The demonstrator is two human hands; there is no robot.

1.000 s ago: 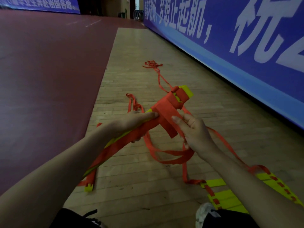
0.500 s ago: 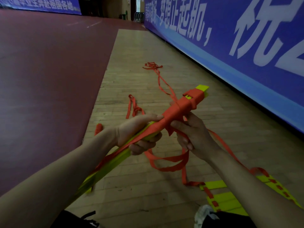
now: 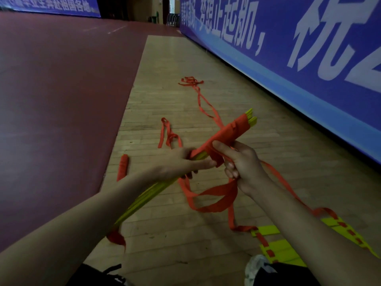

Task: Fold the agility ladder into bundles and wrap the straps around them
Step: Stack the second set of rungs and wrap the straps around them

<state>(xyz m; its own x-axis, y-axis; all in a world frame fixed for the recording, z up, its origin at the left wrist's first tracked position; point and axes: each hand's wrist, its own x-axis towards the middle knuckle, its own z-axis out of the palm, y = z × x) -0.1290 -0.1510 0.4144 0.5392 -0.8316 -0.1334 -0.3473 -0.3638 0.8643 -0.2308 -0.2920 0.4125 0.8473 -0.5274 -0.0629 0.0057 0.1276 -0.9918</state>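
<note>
Head view: wrapping is under way. Left grip (image 3: 181,162) curls round the rung bundle (image 3: 150,191); right grip (image 3: 241,164), just beside it, pinches the strap (image 3: 216,195). Next, likely: carry slack beneath the left grip, taut.

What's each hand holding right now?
Left hand: grips the folded ladder bundle.
Right hand: pinches the orange strap against the bundle.

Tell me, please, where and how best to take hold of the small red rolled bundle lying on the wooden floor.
Grip the small red rolled bundle round its middle, coming down from above: it lies flat on the wooden floor, long axis pointing away, so both long sides look free.
</note>
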